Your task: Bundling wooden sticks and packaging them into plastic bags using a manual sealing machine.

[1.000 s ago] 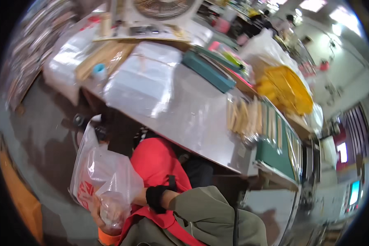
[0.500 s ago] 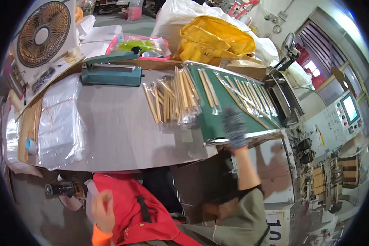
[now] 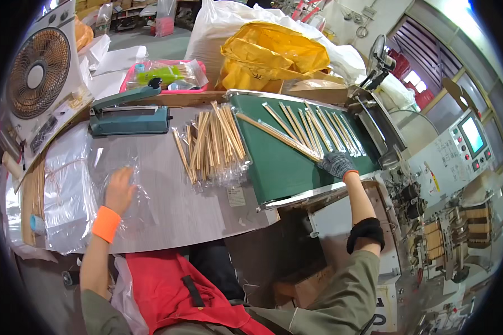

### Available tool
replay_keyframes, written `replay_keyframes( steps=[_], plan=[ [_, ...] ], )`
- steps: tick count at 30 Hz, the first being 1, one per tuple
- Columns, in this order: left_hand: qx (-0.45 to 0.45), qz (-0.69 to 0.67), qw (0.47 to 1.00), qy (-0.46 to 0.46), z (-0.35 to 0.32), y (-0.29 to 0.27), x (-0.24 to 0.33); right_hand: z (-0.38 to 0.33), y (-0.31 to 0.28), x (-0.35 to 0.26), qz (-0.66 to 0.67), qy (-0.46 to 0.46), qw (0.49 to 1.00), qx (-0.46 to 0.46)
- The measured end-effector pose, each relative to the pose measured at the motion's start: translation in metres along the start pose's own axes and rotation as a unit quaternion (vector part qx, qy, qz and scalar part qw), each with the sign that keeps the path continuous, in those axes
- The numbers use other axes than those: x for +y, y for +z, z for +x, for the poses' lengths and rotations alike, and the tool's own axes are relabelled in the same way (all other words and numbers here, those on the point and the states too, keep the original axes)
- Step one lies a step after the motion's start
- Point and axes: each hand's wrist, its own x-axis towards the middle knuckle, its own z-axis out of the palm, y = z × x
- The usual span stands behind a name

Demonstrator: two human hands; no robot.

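My left hand (image 3: pixel 120 190), bare with an orange wristband, is over the grey table with its fingers closed on a thin clear plastic bag (image 3: pixel 142 209). Beside it lies a stack of clear bags (image 3: pixel 67 184) tied with string. My right hand (image 3: pixel 338 164), in a grey knitted glove, is at the green conveyor belt's near side. Its fingers are closed around the near end of long wrapped chopsticks (image 3: pixel 279 135), which slant across the belt (image 3: pixel 279 181). Several wrapped pairs (image 3: pixel 313 128) lie beyond that hand. A loose heap of wrapped chopsticks (image 3: pixel 212 142) sits left of the belt.
A teal bag sealer (image 3: pixel 129 120) stands at the table's back edge, with a pink tray (image 3: pixel 123 84) behind it. At far left is a fan (image 3: pixel 36 75). A yellow sack (image 3: pixel 274 53) rests behind the belt. Machinery with a control panel (image 3: pixel 472 139) occupies the right.
My left hand has risen from my lap to the table and a clear bag. My right hand has moved right along the belt to the long chopsticks, which now lie at a flatter slant.
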Motion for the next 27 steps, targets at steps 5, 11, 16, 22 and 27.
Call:
replay_keyframes(
  steps=[5,11,16,22,27],
  plan=[
    [-0.042,-0.392,0.919,0.025,-0.02,-0.023,0.132,-0.038,-0.025,-0.074,0.07,-0.052,0.989,0.121],
    [-0.016,-0.644,0.759,-0.09,-0.038,0.006,0.195,-0.145,-0.017,-0.286,0.34,-0.154,0.887,0.271],
    [-0.091,-0.7,0.666,-0.244,-0.07,-0.021,0.156,-0.223,0.031,-0.414,0.598,-0.098,0.79,0.089],
    [0.033,-0.807,0.48,-0.342,-0.157,-0.032,0.106,-0.243,0.048,-0.452,0.647,-0.135,0.745,-0.092],
    [0.039,-0.767,0.547,-0.334,-0.189,-0.034,0.106,-0.23,0.064,-0.467,0.766,-0.123,0.599,-0.199]
  ],
)
